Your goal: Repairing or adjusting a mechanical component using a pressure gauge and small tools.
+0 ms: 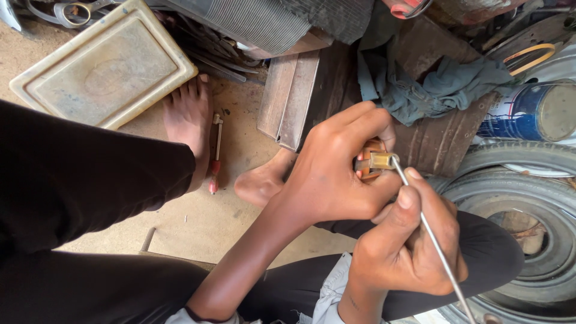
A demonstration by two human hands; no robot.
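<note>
Brass glinted between the fingers of the left hand point(339, 174), which was curled tightly around a small brass-and-copper fitting point(375, 161), thumb and forefinger pinching it so that only its squarish end showed. Just below and to the right of that hand, the right hand point(408, 246) was closed in a fist-like grip on a thin metal rod point(429, 231), the thumb pressed along the shaft; the rod's upper tip met the end of the fitting, and its lower part ran down past the wrist toward the bottom edge of the view. Both hands were held above the person's lap, with dark trousers under them. Beyond the left hand's knuckles lay a crumpled grey-green rag point(432, 87) draped over worn wooden boards point(300, 96). To the right of the right hand sat a grey tyre point(528, 198), and above that, a blue tin can point(534, 111) on its side. Well to the left of the hands, two bare feet rested on the sandy floor, and between them lay a screwdriver with a red handle point(215, 156). Farther off, beyond the feet, a cream-coloured plastic tray point(102, 66) lay upside down on the ground.
</note>
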